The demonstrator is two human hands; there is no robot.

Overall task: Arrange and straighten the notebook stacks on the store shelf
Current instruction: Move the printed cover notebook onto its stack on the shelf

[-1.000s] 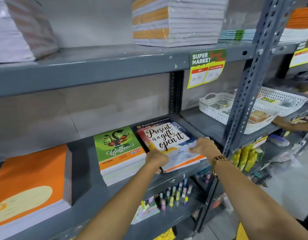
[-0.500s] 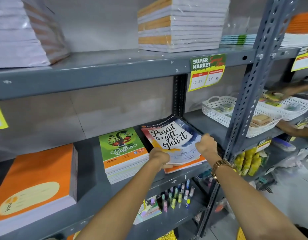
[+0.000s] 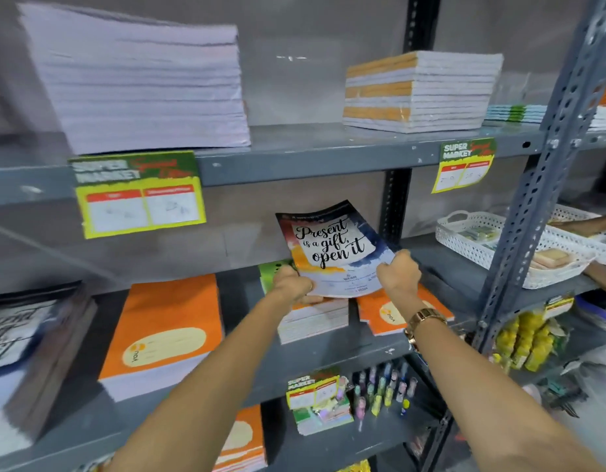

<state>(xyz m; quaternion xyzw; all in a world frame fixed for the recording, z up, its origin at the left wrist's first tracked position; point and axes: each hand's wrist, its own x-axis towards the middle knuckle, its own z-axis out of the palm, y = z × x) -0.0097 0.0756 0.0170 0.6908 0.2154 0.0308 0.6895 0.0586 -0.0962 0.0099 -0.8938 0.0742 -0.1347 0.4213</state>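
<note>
The "Present is a gift, open it" notebook (image 3: 332, 247), which lay flat atop its pile near the shelf's right end, is now lifted clear and tilted up, gripped at its lower corners by the left hand (image 3: 293, 284) and right hand (image 3: 398, 275). An orange notebook (image 3: 390, 313) beneath is now uncovered.

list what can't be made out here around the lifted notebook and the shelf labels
Head view:
- Green-covered notebook stack: its cover design is hidden by the lifted "Present is a gift" notebook and the left hand.
- Yellow-green price tag: prices motion-blurred.
- Dark-covered stack: cut off by the left edge.
</note>
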